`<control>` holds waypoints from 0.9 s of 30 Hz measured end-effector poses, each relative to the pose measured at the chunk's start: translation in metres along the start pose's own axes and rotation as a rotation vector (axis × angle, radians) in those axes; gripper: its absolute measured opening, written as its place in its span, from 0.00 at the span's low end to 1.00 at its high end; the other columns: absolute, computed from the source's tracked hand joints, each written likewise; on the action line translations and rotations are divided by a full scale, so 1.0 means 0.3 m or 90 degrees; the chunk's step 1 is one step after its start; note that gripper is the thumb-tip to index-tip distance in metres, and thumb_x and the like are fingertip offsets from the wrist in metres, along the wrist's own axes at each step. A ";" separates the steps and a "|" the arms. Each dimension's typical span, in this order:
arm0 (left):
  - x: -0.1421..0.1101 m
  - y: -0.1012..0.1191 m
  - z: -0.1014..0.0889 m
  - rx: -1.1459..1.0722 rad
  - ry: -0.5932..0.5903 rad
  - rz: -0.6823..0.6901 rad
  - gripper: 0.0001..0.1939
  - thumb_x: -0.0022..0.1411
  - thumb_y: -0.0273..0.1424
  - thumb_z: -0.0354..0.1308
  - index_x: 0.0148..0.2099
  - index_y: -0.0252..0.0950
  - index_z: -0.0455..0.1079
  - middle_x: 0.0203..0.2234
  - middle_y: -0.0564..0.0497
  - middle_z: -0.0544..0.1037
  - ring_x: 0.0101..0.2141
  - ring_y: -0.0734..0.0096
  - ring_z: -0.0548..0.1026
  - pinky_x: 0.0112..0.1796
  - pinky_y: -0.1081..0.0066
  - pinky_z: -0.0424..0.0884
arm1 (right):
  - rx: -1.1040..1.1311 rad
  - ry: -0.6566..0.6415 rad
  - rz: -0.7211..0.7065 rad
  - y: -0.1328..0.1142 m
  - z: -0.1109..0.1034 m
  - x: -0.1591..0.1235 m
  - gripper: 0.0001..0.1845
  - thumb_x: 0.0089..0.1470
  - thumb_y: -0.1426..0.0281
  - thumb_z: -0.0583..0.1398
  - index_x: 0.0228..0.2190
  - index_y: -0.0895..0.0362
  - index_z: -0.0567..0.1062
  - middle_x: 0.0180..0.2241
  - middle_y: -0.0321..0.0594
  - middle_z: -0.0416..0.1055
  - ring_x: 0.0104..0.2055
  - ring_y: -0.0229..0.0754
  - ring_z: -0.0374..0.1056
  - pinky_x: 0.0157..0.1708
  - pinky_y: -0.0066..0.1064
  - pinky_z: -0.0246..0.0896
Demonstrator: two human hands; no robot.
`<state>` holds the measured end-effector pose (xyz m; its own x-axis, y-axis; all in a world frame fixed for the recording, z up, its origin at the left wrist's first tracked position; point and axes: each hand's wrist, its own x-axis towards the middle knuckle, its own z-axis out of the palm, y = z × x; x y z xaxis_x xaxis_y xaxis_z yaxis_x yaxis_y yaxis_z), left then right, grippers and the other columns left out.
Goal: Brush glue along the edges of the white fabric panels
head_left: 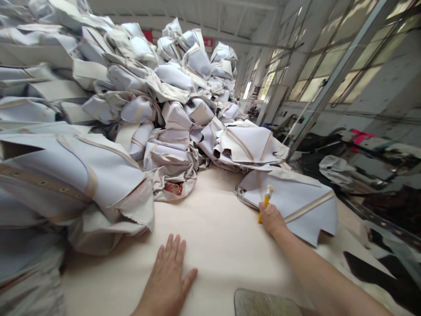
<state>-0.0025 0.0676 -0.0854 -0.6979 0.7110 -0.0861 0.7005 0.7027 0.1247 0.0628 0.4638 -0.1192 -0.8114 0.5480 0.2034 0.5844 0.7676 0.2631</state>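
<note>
- Head view: the left hand [169,281] lies flat, palm down, on the table [213,237], fingers straight and slightly spread, thumb out to the side. It grasps nothing; only the bare cream surface is under it.
- The right hand [271,218] is stretched forward, well apart from the left one and farther from the person. It is clenched around a brush [265,201] with a yellow handle; the pale bristle end sticks up above the fist and the handle's tip shows below it.
- The brush stands nearly upright, its bristles at the near edge of a fabric piece [296,202] that lies flat just beyond and to the right of the right hand. The piece is pale grey with beige bands across it.
- Whether the right hand itself touches the fabric piece I cannot tell; it rests right at its edge.
- Beyond both hands rises a pile [158,96] of similar folded grey and beige pieces, reaching forward along the left of the left hand.
- Close to the person, between the two forearms, a plate [263,303] with a dull, worn surface lies at the table's near edge.
</note>
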 end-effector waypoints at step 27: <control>-0.096 -0.050 -0.008 -0.079 0.513 0.127 0.17 0.60 0.27 0.43 0.52 0.43 0.55 0.45 0.45 0.72 0.50 0.56 0.66 0.50 0.48 0.52 | 0.415 0.380 -0.711 -0.526 -0.647 -0.543 0.12 0.57 0.68 0.49 0.24 0.58 0.65 0.18 0.39 0.64 0.18 0.35 0.53 0.12 0.25 0.47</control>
<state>0.0069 0.0366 -0.0825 -0.4884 0.5515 0.6762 0.8333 0.5247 0.1740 0.1050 0.1889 -0.0108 -0.6123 -0.5308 0.5860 -0.5913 0.7994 0.1064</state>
